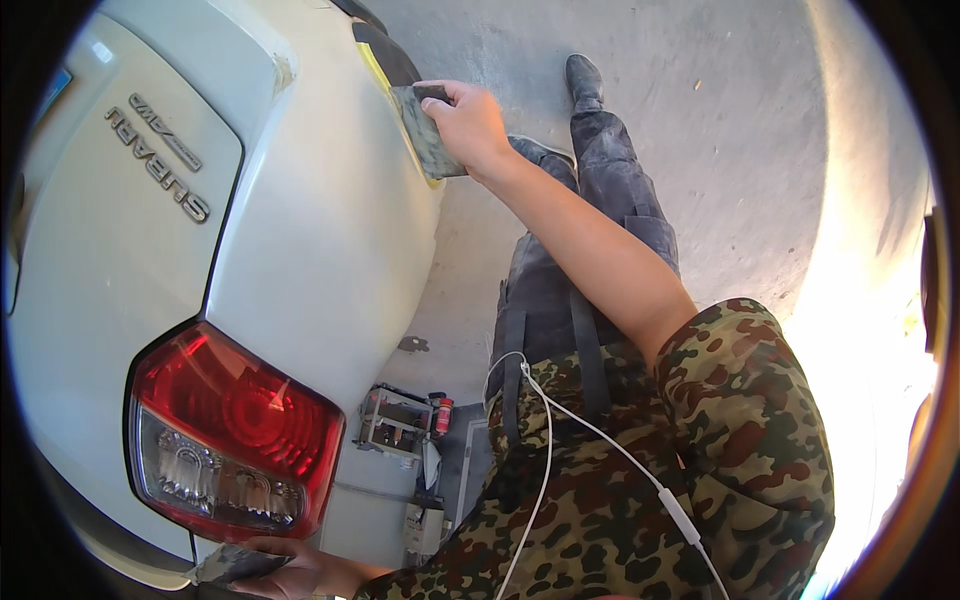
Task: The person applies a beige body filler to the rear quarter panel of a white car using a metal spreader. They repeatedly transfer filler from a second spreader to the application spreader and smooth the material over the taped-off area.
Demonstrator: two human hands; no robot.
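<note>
1. Grey sheet: at the edge of the car's pale panel, lying over part of the yellow strip there; appears to touch, though the contact face is hidden.
2. Right hand: grip closed on the grey sheet, thumb showing on the near face.
3. Left hand: grip closed on a dark sheet, just beside the lower edge of the tail light. Whether that sheet touches the car: cannot tell.
4. Step in hand (judged): rubbing or smoothing the strip along the panel edge; one moment does not confirm a stroke.
5. Next move (judged) calls for the sheet flat to the curve, light even pressure, following the strip.
6. Farther out: white cable across the camouflage shirt, near neither sheet; rack and red bottle beyond the tail light; boot on the floor.
</note>
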